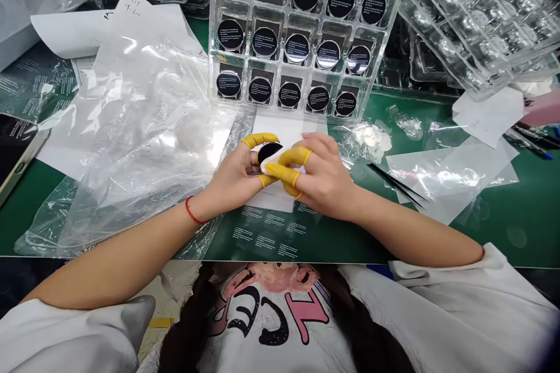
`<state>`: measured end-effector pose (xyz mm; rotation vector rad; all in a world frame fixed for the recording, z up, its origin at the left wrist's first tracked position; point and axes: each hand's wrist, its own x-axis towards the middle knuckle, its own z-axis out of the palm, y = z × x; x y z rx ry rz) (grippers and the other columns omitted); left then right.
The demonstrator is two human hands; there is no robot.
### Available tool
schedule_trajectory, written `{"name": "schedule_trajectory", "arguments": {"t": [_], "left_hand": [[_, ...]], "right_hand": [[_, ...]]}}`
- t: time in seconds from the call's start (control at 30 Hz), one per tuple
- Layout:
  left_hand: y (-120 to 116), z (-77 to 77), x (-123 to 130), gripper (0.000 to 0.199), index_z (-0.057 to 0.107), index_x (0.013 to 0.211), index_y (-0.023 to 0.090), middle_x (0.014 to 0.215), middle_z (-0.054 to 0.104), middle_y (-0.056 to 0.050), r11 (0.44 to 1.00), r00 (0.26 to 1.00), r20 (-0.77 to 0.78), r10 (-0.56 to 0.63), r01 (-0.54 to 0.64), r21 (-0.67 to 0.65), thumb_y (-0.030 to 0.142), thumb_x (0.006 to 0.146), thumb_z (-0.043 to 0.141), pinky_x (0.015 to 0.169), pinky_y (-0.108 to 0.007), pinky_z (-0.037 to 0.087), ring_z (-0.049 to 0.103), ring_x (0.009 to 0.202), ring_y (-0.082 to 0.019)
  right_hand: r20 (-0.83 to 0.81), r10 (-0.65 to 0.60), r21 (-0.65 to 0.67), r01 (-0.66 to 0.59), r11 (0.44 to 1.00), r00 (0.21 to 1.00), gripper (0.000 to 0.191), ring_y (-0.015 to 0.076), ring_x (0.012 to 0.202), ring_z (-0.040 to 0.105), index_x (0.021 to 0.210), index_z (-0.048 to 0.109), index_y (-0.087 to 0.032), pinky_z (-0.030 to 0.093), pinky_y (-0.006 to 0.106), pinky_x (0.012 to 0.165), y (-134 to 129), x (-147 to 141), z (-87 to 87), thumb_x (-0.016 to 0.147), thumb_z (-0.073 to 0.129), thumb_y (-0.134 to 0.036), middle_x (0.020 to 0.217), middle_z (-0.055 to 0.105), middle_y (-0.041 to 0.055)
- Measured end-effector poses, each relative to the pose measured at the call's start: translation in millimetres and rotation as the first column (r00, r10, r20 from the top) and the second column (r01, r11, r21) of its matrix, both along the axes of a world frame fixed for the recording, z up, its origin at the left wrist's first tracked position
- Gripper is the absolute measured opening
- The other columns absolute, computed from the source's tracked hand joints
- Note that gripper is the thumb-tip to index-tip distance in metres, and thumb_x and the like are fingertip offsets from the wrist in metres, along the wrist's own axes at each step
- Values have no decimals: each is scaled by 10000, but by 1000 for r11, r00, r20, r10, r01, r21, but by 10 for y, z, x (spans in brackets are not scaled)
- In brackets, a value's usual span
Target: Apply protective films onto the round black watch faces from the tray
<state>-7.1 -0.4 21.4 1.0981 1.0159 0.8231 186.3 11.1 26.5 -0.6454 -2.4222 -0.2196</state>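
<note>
Between thumb and fingers, my left hand (pixel 238 172) grips a round black watch face (pixel 268 152) by its rim, tilted up. My right hand (pixel 321 175) pinches a white cloth (pixel 273 161) and presses it against the watch face's near side. Yellow finger cots cover several fingertips on both hands. Below the hands lies a white paper sheet (pixel 280 203), and under it a clear sheet of labels (pixel 262 236) with small white print. Just beyond stands a clear plastic tray (pixel 286 11), its compartments holding round watch faces with printed black films; one shows a silver back.
Crumpled clear plastic bags (pixel 131 145) cover the left side. Black tweezers (pixel 398 186) lie to the right, near peeled clear films (pixel 374 137) and a translucent sheet (pixel 437 180). More trays (pixel 476 11) are stacked at back right. A phone-like device (pixel 20 151) sits at far left.
</note>
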Motion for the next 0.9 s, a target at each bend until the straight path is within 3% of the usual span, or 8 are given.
{"name": "schedule_trajectory", "arguments": {"t": [0.17, 0.27, 0.4, 0.5, 0.6, 0.77, 0.9], "left_hand": [[-7, -34, 20, 624, 494, 1175, 214, 851, 691, 22, 1000, 1000, 30, -8, 8, -2, 293, 676, 858, 700, -262, 540, 683, 746, -139], [-8, -56, 15, 634, 507, 1159, 209, 873, 689, 21, 999, 999, 47, -19, 18, 29, 236, 643, 875, 667, -238, 527, 677, 747, -132], [5, -42, -4, 649, 523, 1155, 197, 742, 655, 48, 999, 1000, 25, 0, -1, 34, 221, 619, 887, 612, -215, 502, 652, 670, -116], [8, -17, -17, 664, 534, 1158, 201, 785, 679, 39, 999, 999, 44, 31, -32, 27, 237, 605, 899, 665, -228, 533, 681, 715, -126], [-4, 18, -18, 637, 534, 1161, 214, 806, 698, 35, 998, 997, 49, 58, -58, 11, 272, 634, 888, 682, -252, 548, 688, 696, -126], [-25, 50, -1, 629, 513, 1167, 216, 799, 719, 25, 999, 998, 61, 18, -16, -33, 280, 659, 877, 775, -320, 576, 735, 775, -176], [-18, -11, 5, 599, 516, 1168, 218, 872, 727, 20, 999, 998, 50, -37, 36, 24, 244, 680, 863, 770, -288, 570, 733, 806, -160]], "right_hand": [[-42, -91, -48, 89, 995, 995, 200, 214, 993, 521, 1091, 674, -271, 431, 438, 875, 117, 22, -17, 966, 521, -241, 994, 661, 59], [15, -27, -24, 28, 999, 1000, 225, 200, 1031, 527, 1065, 680, -292, 438, 442, 943, 103, -45, -19, 982, 478, -236, 993, 663, 36], [31, 75, 44, -76, 996, 997, 182, 165, 1003, 537, 965, 687, -303, 424, 403, 1061, 61, -7, 25, 958, 527, -217, 929, 667, -9], [39, 108, -41, -107, 993, 993, 179, 162, 1017, 550, 997, 686, -360, 392, 434, 1090, 115, 131, 45, 948, 550, -255, 943, 662, -21], [67, 56, -191, -42, 981, 996, 190, 189, 1025, 565, 1017, 689, -405, 362, 513, 1093, 233, 256, 37, 938, 553, -299, 937, 654, -11], [-5, -149, -261, 143, 955, 989, 257, 218, 975, 569, 1078, 699, -400, 374, 586, 1050, 313, 232, 39, 958, 493, -303, 926, 636, 31], [19, -93, -281, 95, 955, 995, 255, 225, 1025, 557, 1093, 689, -393, 377, 574, 1059, 220, 92, 83, 966, 484, -310, 967, 636, 34]]}}
